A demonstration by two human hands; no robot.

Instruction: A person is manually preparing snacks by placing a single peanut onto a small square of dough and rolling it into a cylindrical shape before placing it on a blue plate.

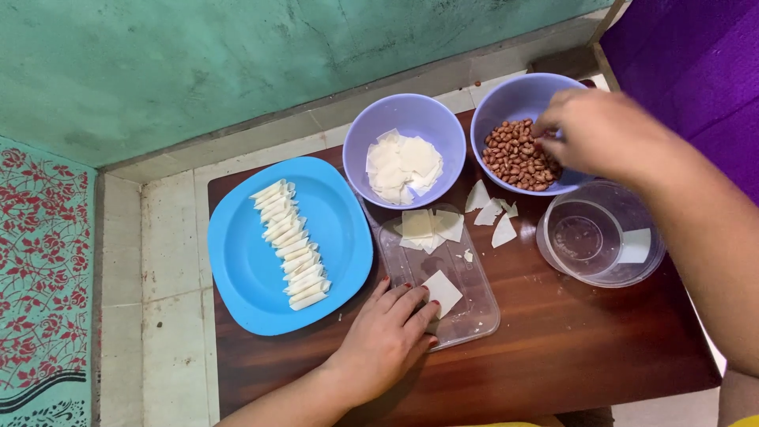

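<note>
Fingertips of right hand pinch peanuts in lilac bowl; left hand flat, spread, pinning dough square on clear lid; loose pinch risks nuts scattering across bench.

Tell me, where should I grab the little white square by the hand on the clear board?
Pinch the white square by its far right corner, coming from the right. It lies flat on the clear board, and the left hand covers its near left edge, so only the side facing away from those fingertips is free.
</note>
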